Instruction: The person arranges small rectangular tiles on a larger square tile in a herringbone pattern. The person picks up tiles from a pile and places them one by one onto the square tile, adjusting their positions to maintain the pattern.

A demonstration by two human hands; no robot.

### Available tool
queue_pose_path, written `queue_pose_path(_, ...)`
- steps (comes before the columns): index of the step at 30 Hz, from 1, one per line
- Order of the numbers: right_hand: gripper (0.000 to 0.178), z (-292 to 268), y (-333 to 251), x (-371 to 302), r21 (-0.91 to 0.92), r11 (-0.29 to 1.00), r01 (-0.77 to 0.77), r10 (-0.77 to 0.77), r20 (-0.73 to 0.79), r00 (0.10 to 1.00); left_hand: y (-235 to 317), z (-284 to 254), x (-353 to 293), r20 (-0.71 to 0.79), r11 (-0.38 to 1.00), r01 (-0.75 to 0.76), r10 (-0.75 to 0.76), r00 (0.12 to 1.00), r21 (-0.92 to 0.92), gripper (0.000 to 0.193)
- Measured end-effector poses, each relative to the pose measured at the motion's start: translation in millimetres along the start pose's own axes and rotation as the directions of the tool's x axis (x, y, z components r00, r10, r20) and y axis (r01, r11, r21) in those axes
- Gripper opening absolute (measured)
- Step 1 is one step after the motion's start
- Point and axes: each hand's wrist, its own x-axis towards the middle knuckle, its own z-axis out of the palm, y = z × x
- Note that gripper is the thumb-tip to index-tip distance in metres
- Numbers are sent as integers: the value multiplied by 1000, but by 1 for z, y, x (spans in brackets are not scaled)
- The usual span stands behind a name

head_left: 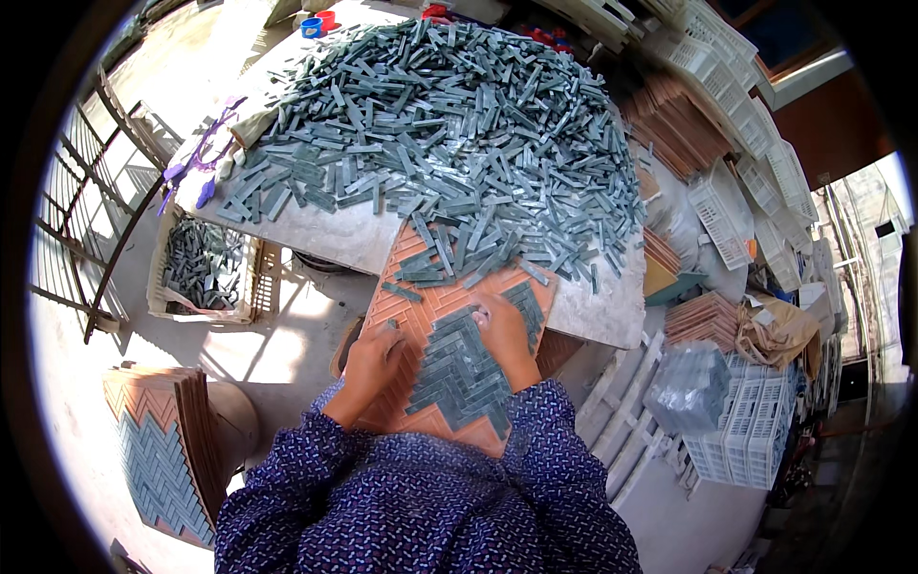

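An orange herringbone-grooved board (381, 409) lies tilted in front of me, its far end on the table edge. Grey-green stone strips (457, 371) fill part of its grooves in a zigzag pattern. My left hand (373, 358) is over the board's left side, fingers closed, with the end of a dark stone strip showing at the fingertips. Upon the laid pattern's upper right, my right hand (504, 330) bends its fingers down against the strips; what sits under them is hidden. Loose strips (421, 263) lie across the board's far end.
A large heap of stone strips (449, 115) covers the table (335, 234). A crate of strips (251, 277) stands at left, above a stack of boards (196, 430) with a filled one in front. White crates (741, 421) and stacked boards (703, 320) stand at right.
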Motion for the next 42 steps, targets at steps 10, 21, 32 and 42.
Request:
queue_pose_path(10,41,-8,-4,-18,-3,1000,-7,8,21,1000,-14,-14,-16,-22,998,67,-68,997,-21,10)
queue_pose_path(21,38,-8,7,-20,200,979,-29,19,48,999,-16,-20,-16,-4,995,100,-100,995,-24,8)
queue_pose_path(32,28,14,-45,38,-1,966,258,-256,-125,958,-8,-19,-13,37,999,43,-42,998,-26,11)
queue_pose_path(42,22,2,-12,24,46,973,224,-225,1,974,-8,-17,-15,15,999,12,-12,1000,-37,10)
